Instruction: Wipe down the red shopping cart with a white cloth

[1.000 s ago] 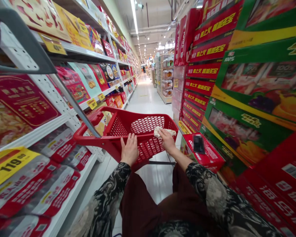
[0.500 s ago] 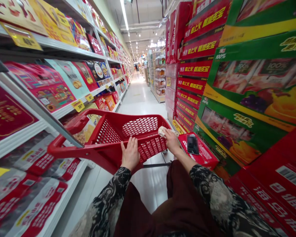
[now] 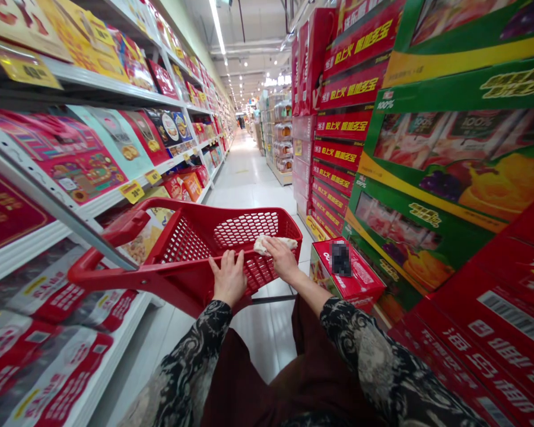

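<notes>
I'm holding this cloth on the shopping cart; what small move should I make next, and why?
Probably slide the cloth slightly right along the near side of the cart: your right hand holds it there, while your left hand, touching the cart, blocks the way left.

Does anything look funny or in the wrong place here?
Maybe: a dark rectangular object seems to lie on the red box beside the green cartons. It looks odd there, though pixelation hides what it is. Nothing looks spilled around the red cart.
</notes>
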`<act>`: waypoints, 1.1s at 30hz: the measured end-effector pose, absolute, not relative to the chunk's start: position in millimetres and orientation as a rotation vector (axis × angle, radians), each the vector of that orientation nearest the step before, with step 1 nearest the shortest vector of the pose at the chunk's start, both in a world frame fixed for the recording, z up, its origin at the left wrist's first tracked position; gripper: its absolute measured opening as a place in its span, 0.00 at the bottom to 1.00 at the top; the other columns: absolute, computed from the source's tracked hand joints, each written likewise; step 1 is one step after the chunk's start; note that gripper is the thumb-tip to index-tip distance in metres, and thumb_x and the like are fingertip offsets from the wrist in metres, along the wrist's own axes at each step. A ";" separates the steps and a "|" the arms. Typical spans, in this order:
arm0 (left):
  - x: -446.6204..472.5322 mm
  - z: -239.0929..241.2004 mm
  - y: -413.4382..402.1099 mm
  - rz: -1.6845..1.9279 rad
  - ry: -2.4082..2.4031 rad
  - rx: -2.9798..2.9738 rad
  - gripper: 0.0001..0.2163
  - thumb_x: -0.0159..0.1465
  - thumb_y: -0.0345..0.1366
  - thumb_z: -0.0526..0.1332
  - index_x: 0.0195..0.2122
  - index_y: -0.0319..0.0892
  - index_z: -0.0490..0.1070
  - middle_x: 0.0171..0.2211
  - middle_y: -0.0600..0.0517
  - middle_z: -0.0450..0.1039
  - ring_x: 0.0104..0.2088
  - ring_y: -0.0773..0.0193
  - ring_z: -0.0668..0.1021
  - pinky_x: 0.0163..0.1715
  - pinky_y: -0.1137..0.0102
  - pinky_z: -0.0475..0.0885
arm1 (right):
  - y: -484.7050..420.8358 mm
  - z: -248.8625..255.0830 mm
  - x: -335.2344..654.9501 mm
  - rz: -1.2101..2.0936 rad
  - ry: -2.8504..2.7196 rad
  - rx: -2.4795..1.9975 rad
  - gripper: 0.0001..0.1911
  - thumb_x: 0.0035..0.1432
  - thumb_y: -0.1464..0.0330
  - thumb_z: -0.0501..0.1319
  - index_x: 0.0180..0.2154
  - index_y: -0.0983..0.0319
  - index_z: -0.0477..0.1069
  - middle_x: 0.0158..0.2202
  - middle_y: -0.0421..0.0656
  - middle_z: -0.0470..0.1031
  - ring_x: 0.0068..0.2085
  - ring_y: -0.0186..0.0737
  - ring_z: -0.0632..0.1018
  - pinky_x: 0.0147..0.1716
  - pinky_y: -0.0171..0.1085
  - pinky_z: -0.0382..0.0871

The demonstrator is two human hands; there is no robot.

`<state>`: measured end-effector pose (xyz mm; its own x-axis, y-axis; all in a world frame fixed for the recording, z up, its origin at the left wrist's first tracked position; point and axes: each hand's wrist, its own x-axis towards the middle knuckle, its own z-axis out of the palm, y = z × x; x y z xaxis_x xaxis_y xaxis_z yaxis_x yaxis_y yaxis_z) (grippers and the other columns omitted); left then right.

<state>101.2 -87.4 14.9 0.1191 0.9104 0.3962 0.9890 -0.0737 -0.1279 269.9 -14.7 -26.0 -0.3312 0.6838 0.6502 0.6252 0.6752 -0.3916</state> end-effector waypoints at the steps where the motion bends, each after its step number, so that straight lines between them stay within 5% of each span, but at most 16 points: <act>1: 101.1 14.1 -87.2 -0.301 -1.840 -2.045 0.25 0.56 0.31 0.51 0.57 0.36 0.61 0.56 0.36 0.62 0.59 0.47 0.61 0.57 0.37 0.42 | -12.7 -25.6 276.4 0.114 -2.030 -1.028 0.28 0.51 0.82 0.49 0.52 0.61 0.67 0.56 0.47 0.67 0.58 0.41 0.65 0.58 0.46 0.57; 6: 104.5 9.1 -82.9 -0.327 -1.832 -2.043 0.25 0.56 0.30 0.50 0.57 0.35 0.61 0.57 0.36 0.61 0.59 0.47 0.60 0.57 0.36 0.40 | -3.0 -13.6 295.4 0.340 -1.678 -1.200 0.25 0.49 0.81 0.49 0.48 0.65 0.71 0.52 0.49 0.71 0.54 0.41 0.70 0.56 0.42 0.61; 12: 111.2 7.7 -76.2 -0.353 -1.864 -2.051 0.25 0.56 0.29 0.50 0.56 0.35 0.61 0.57 0.37 0.62 0.60 0.49 0.60 0.57 0.37 0.36 | 5.4 7.8 291.3 0.735 -1.360 -1.427 0.17 0.55 0.73 0.49 0.43 0.62 0.72 0.32 0.41 0.77 0.34 0.37 0.77 0.37 0.33 0.70; 15: 111.2 6.0 -75.8 -0.371 -1.851 -2.060 0.24 0.56 0.29 0.49 0.56 0.35 0.61 0.57 0.37 0.62 0.60 0.49 0.59 0.57 0.37 0.34 | 7.4 5.8 300.5 0.534 -1.471 -1.603 0.16 0.52 0.73 0.54 0.43 0.64 0.72 0.39 0.47 0.76 0.41 0.42 0.76 0.43 0.36 0.67; 21: 110.8 1.7 -74.7 -0.397 -1.846 -2.049 0.24 0.57 0.29 0.50 0.56 0.36 0.61 0.56 0.37 0.63 0.60 0.48 0.59 0.57 0.37 0.34 | 1.9 -5.5 306.6 0.077 -1.568 -1.520 0.33 0.50 0.74 0.56 0.59 0.64 0.56 0.58 0.51 0.60 0.57 0.48 0.63 0.55 0.44 0.57; 28: 111.1 4.1 -74.3 -0.396 -1.871 -2.049 0.24 0.57 0.30 0.51 0.56 0.36 0.61 0.56 0.37 0.63 0.59 0.48 0.60 0.57 0.37 0.35 | -4.1 -8.4 277.3 0.080 -1.970 -1.202 0.15 0.58 0.72 0.53 0.44 0.58 0.72 0.56 0.46 0.65 0.56 0.45 0.62 0.55 0.47 0.55; 33: 109.1 4.1 -75.0 -0.403 -1.868 -2.052 0.24 0.57 0.31 0.51 0.56 0.36 0.60 0.56 0.37 0.63 0.59 0.49 0.60 0.57 0.38 0.33 | 2.4 -18.3 296.7 0.024 -1.993 -1.263 0.16 0.60 0.69 0.53 0.49 0.57 0.69 0.57 0.47 0.64 0.56 0.45 0.63 0.54 0.48 0.55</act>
